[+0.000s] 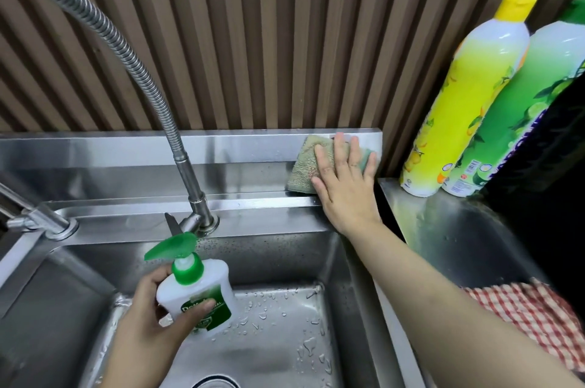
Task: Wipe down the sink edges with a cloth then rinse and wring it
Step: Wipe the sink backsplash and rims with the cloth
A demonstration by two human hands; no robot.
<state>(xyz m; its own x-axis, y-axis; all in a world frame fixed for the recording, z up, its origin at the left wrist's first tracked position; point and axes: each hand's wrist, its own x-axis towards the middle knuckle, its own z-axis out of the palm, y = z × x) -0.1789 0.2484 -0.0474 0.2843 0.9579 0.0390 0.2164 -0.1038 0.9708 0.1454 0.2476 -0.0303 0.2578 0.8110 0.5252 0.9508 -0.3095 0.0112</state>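
Observation:
A greenish cloth (305, 166) lies against the steel back ledge of the sink (253, 150), near its right end. My right hand (346, 185) presses flat on the cloth with straight, spread fingers. My left hand (148, 321) grips a white soap pump bottle (199, 295) with a green pump head, held above the wet sink basin (285, 324). Water drops dot the basin floor.
A flexible steel faucet (152, 83) arches up from the rear deck, with a second tap (41, 223) at left. Yellow (465, 99) and green (519, 115) detergent bottles stand on the right counter. A red checked cloth (531, 311) lies at the right edge. A slatted wall stands behind.

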